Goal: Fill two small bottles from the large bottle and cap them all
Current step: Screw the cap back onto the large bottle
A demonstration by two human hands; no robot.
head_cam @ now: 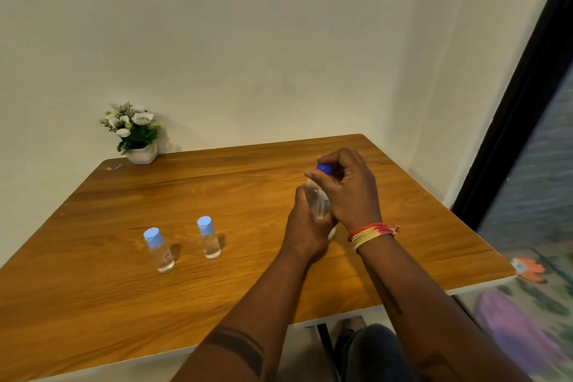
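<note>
Your left hand (305,226) was wrapped tight around the lower body of the large clear plastic bottle (317,200), upright on the right half of the brown wooden table (217,195), while your right hand (347,186) pinched its dark blue screw cap (324,168). Both small clear bottles with light blue flip caps (158,250) (208,237) stood capped, well apart to the left, liquid inside. Best practice there, as I judged it: brace the base on the table, don't squeeze the body, and turn only the cap.
</note>
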